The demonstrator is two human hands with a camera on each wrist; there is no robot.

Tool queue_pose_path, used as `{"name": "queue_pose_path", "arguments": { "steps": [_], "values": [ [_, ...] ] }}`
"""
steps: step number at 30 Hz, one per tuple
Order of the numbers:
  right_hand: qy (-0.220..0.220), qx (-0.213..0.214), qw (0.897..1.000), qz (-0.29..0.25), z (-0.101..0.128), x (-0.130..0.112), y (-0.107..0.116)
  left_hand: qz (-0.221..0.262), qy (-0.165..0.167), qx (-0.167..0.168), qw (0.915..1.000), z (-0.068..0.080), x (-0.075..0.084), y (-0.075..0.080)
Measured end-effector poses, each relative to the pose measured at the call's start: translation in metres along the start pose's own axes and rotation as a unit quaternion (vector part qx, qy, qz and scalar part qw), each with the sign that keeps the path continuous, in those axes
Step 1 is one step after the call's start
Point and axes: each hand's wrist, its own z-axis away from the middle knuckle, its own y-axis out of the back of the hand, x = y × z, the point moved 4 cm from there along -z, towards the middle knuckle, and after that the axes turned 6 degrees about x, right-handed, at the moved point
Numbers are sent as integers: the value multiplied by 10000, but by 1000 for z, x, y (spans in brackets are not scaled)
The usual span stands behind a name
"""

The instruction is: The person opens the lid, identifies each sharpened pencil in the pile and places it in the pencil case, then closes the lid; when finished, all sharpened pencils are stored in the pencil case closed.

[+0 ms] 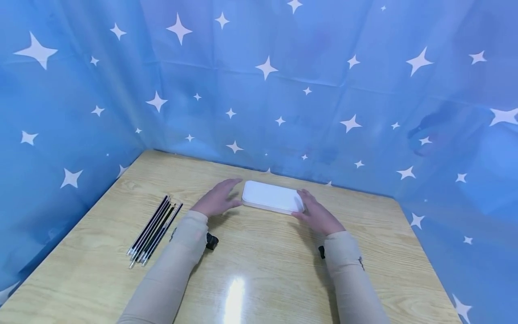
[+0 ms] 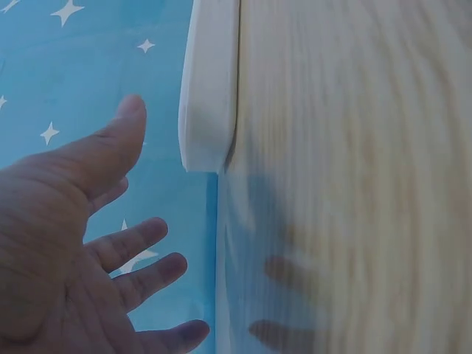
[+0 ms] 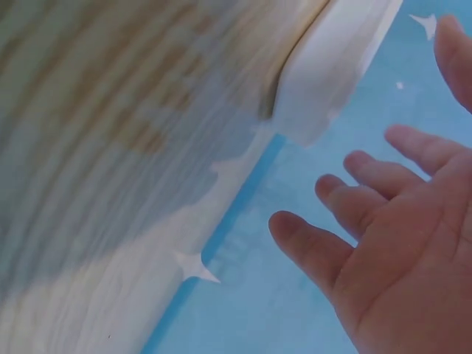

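A flat white case [image 1: 273, 196] with rounded corners lies toward the back of the wooden table, between the two hands. At its left end is my left hand [image 1: 218, 199], fingers spread and thumb apart, holding nothing. The left wrist view has this hand [image 2: 88, 236] beside the end of the case [image 2: 210, 96], with a gap between them. My right hand [image 1: 317, 213] is at the right end, its fingertips overlapping the case's edge in the head view. In the right wrist view the fingers of the right hand [image 3: 405, 228] are extended, palm toward the case [image 3: 324, 74].
Several dark and striped pencils [image 1: 154, 231] lie in a loose bundle on the table [image 1: 275, 252], left of the left forearm. A blue curtain [image 1: 323, 103] with white stars hangs behind the table and along its sides.
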Motion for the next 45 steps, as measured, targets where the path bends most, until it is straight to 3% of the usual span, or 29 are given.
{"name": "queue_pose_path", "arguments": {
  "steps": [12, 18, 24, 29, 34, 45],
  "values": [
    [-162, -432, 9986, -268, -21, 2, 0, 18, -18, -219, 9998, -17, -1, -12],
    [28, -594, 9980, -219, -32, -2, 1, 29, 225, -431, 9988, -26, -5, -15],
    [17, -791, 9969, 4, -38, -5, -5, 82, 203, -565, 9982, -33, -8, -20],
    [-15, -840, 9963, 155, -43, -4, -8, 135, 607, -677, 9958, -39, -15, -27],
    [154, -828, 9958, 353, -47, -3, -9, 132, 817, -649, 9945, -43, -21, -32],
    [334, -795, 9924, 875, -53, -9, -5, 197, 893, -454, 9948, -45, -22, -35]
  ]
}}
